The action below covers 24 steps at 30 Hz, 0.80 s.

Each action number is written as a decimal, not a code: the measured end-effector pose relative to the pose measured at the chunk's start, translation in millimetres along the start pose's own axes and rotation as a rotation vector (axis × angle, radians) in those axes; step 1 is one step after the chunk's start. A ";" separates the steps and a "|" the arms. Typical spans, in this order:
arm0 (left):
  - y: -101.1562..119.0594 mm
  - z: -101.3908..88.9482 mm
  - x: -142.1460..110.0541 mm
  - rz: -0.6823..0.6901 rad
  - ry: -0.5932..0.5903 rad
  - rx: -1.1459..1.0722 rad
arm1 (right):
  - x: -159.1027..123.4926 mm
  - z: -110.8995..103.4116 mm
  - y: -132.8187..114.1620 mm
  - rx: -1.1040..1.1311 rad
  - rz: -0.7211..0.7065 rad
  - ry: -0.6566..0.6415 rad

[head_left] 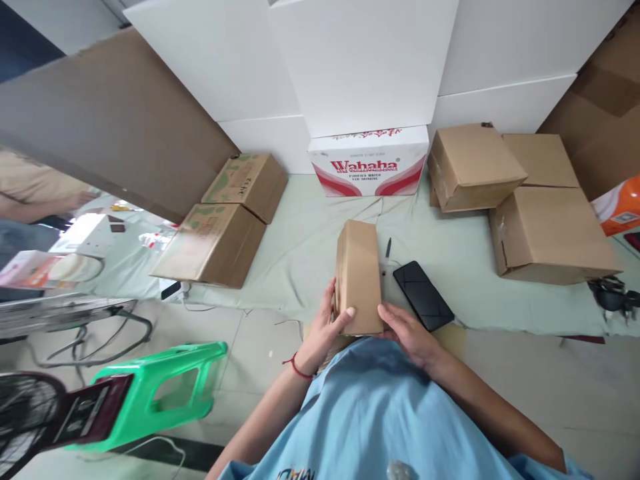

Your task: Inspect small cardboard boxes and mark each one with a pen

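Note:
A narrow brown cardboard box (361, 273) stands at the table's front edge, close to my body. My left hand (327, 323) grips its left side, with the thumb laid over the near face. On the other side my right hand (407, 330) presses its lower right edge, the fingers partly hidden beneath. A black smartphone (423, 295) lies on the cloth just right of the box, and a dark pen (388, 248) lies between them.
A white and red Wahaha carton (370, 163) stands at the back. Brown boxes sit at left (210, 243) and right (550, 230). On the floor at left are a green stool (165, 393) and a fan (30, 420). Another person's arm (45, 203) shows beyond the cardboard divider (120, 113).

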<state>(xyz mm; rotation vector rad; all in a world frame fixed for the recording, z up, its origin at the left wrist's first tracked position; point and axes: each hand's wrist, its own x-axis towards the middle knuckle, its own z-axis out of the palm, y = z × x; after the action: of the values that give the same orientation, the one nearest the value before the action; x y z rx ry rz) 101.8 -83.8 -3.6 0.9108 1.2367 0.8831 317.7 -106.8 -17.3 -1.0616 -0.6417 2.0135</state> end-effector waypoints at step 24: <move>-16.0 -30.6 13.8 -0.106 -0.203 -0.552 | -27.7 -26.9 -17.7 -0.146 -0.390 -0.040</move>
<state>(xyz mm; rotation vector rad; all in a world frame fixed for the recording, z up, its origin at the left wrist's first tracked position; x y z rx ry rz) 74.0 -74.6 -26.5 0.4718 0.7959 0.9547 357.6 -116.5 -6.1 -0.8986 -0.9503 1.6713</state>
